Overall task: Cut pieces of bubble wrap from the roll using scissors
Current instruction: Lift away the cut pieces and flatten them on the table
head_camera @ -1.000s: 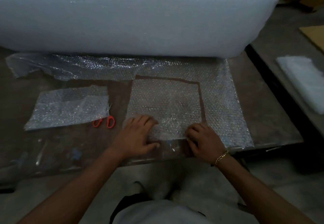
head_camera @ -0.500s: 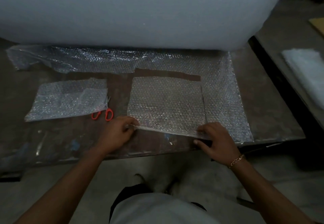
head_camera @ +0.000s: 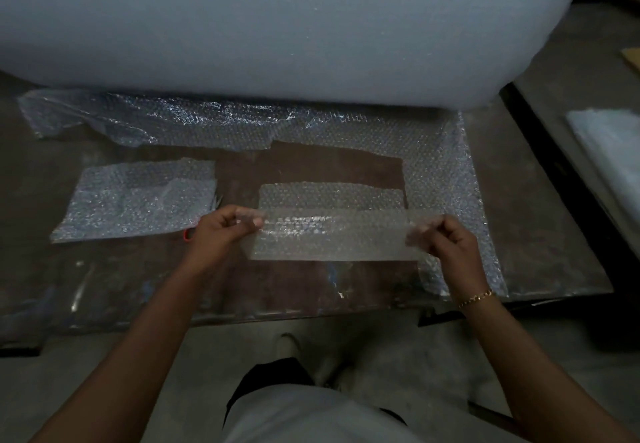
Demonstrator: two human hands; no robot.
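The left grip point(head_camera: 225, 231) is clamped on the left corner of a cut bubble wrap piece point(head_camera: 332, 238), thumb and curled fingers pinching the film. The right grip point(head_camera: 446, 240) pinches the opposite right corner in the same way, so the piece is stretched flat between the 2. The held edge is raised off the worktop point(head_camera: 540, 234) and a band of the film hangs below it toward the person. The far part of the piece lies flat on the dark surface. A gold bracelet point(head_camera: 476, 299) circles the right wrist.

Just beside the left grip, the orange handle of the scissors point(head_camera: 187, 234) peeks out. Most of the tool is hidden under that grip and under a second cut piece point(head_camera: 138, 200), which lies flat to the left.

Around the held piece, the loose sheet point(head_camera: 440, 165) trailing from the roll lies on the worktop. It has a rectangular notch where bare worktop shows, and it continues along the right side to the near edge. The large bubble wrap roll point(head_camera: 277, 20) lies across the back of the worktop, spanning nearly the whole view. Well apart on the right, pale stacked material point(head_camera: 609, 144) rests on a separate ledge.
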